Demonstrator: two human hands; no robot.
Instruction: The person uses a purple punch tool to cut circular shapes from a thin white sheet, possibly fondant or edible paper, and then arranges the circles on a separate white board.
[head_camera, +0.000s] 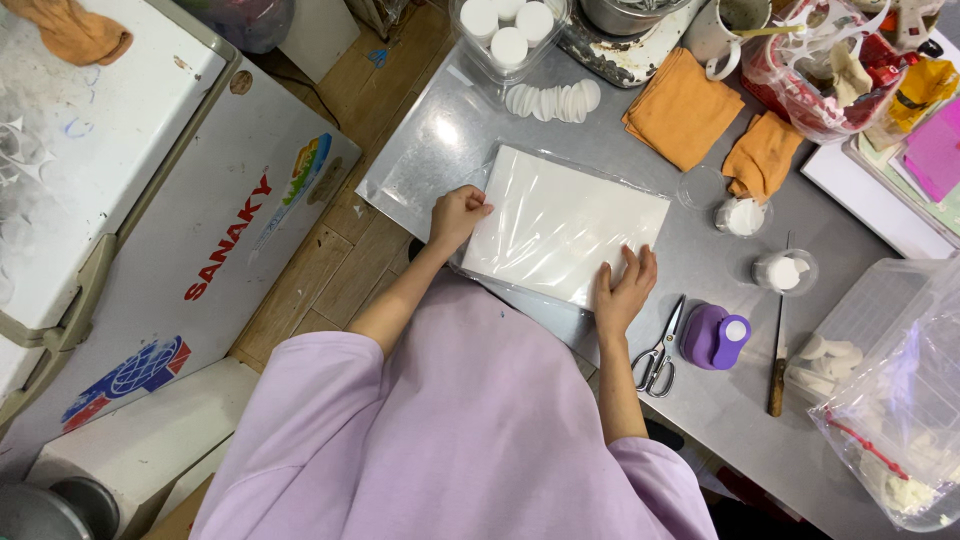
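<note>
A flat pack of white sheets in a clear plastic sleeve (565, 225) lies tilted on the steel table (720, 420). My left hand (458, 215) is closed on the pack's left edge, at the table's rim. At the pack's near corner my right hand (625, 285) grips it, fingers spread on top. Both arms wear lilac sleeves.
Scissors (658, 350), a purple punch (715, 336) and a knife (777, 365) lie right of my right hand. Orange cloths (680, 108), a row of white discs (553, 101), two small cups (742, 215), a clear box (860, 320) and a bag (905, 420) crowd the table. A chest freezer (200, 220) stands left.
</note>
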